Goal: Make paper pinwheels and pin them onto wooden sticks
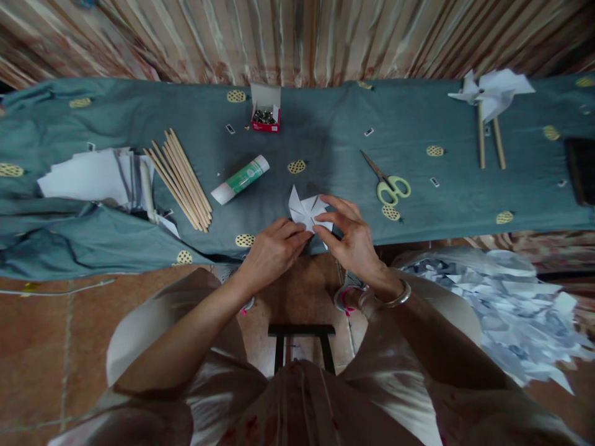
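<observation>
A white paper pinwheel (pixel 304 212) with folded blades lies between my two hands at the near edge of the cloth-covered table. My left hand (pixel 279 248) pinches its lower left corner with fingers closed. From the right, my right hand (pixel 351 235) grips the pinwheel's right side, its thumb and fingers pressed on the blades. Beyond to the left is a glue stick (pixel 240 179) with a green label, lying on its side. Scissors (pixel 385 183) with light green handles rest to the right of my right hand.
A red and white box of small metal pins (pixel 266 118) stands open at the back. Wooden sticks (pixel 181 183) and paper sheets (pixel 88 179) lie left. Finished-looking pinwheels on sticks (pixel 493 99) lie far right. A heap of paper scraps (pixel 506 310) is at lower right, below the table (pixel 325 136).
</observation>
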The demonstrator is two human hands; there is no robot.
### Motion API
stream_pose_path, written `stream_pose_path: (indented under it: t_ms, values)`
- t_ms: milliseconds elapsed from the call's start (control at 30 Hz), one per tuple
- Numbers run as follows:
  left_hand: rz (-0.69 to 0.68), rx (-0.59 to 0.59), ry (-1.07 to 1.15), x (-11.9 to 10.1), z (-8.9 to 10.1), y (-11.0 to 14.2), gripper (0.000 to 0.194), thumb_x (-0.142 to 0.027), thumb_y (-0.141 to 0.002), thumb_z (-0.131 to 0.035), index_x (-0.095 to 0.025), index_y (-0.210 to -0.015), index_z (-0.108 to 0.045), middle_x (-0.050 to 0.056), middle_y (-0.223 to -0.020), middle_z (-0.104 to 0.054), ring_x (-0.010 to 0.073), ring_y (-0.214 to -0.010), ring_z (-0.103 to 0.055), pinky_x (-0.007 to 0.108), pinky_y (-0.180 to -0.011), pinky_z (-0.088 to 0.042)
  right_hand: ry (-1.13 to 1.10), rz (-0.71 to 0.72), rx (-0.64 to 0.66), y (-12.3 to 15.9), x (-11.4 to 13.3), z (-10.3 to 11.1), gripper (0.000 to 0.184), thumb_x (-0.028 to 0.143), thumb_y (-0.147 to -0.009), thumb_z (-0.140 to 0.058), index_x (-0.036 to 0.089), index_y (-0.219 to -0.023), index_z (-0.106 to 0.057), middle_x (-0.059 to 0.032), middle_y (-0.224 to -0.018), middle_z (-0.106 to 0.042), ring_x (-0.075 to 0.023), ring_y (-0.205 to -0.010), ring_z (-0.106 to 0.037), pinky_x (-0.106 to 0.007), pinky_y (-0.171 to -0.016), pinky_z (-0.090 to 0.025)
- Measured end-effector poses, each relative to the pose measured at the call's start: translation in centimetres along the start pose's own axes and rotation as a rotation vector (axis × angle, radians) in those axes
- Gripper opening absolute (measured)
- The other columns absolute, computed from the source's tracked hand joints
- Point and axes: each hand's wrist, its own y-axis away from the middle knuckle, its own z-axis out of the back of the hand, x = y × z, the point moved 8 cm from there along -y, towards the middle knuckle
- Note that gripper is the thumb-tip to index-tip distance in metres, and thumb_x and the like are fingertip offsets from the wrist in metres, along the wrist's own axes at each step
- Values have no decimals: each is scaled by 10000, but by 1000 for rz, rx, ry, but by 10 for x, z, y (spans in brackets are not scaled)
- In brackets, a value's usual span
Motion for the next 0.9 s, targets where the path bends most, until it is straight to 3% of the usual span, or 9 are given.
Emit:
stream_pose_path:
  t_ms: [433,900]
  values:
    - [58,15,142,8,-4,-1,214,-181,-944,-509,-150,-1059,-687,82,-959,-664,193,-908,-589,326,-785,-515,35,29,30,2,3,-5,141,195,-904,-561,200,-895,-701,-96,-1293,-624,-260,-1240,-528,-485,-1062,-453]
    - [68,14,151,10,-5,-2,213,-183,-942,-513,-152,-1047,-695,78,-947,-664,189,-901,-595,315,-775,-514,47,19,48,2,4,-6,188,206,-925,-511,207,-888,-696,-81,-1310,-608,-259,-1250,-514,-486,-1088,-429]
